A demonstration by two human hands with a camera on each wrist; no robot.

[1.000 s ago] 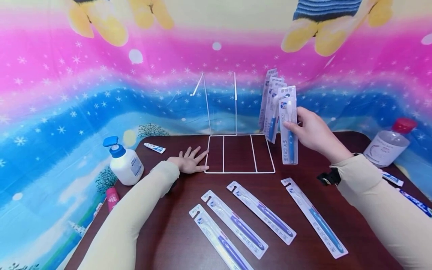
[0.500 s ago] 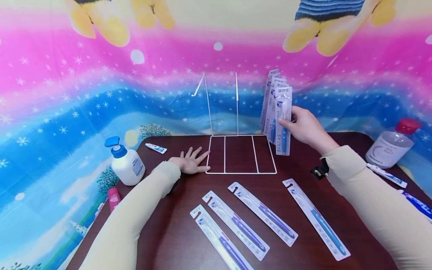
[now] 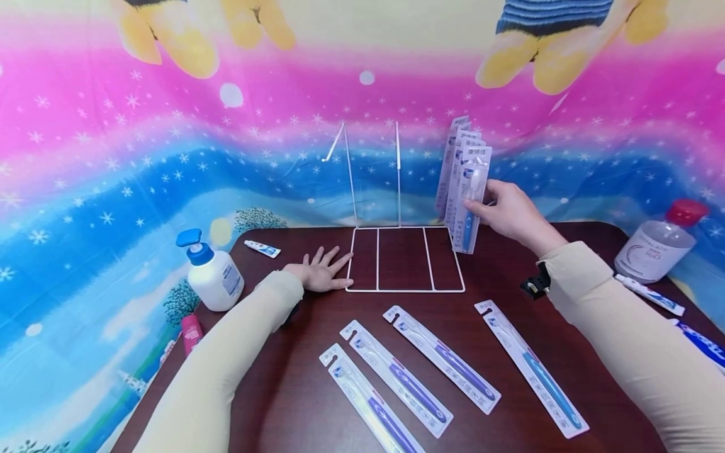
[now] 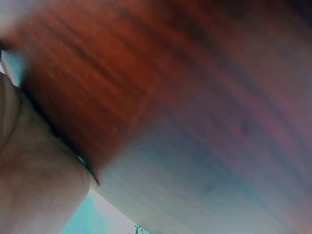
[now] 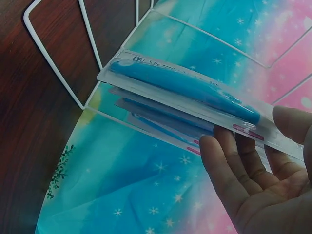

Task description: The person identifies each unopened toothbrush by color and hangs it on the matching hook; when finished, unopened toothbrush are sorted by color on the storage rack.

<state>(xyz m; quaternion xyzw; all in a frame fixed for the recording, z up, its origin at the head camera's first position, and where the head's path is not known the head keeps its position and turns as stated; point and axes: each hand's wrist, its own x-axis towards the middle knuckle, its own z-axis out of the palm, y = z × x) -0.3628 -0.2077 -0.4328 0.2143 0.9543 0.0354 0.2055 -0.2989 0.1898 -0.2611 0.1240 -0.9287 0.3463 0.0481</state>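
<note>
A white wire rack (image 3: 404, 290) stands on the dark wooden table, with upright rods at its back. Several packaged toothbrushes (image 3: 449, 165) hang in a row at its right side. My right hand (image 3: 518, 211) pinches the frontmost packaged toothbrush (image 3: 471, 201), which has a blue handle, thumb on its face and fingers behind. In the right wrist view, that blue toothbrush (image 5: 185, 87) lies over the other packs. My left hand (image 3: 320, 272) rests with spread fingers on the table, touching the rack's left base bar. The left wrist view shows only blurred table and part of that hand (image 4: 39, 170).
Purple-handled toothbrush packs (image 3: 419, 377) and one teal pack (image 3: 532, 368) lie in front. A pump bottle (image 3: 214, 277) and small toothpaste tube (image 3: 262, 248) are at left. A red-capped bottle (image 3: 654, 248) and toothpaste tubes (image 3: 650, 294) stand or lie at right.
My right hand has moved left and slightly back with the blue packaged toothbrush, bringing it up against the hanging row. The left hand stays on the rack's base.
</note>
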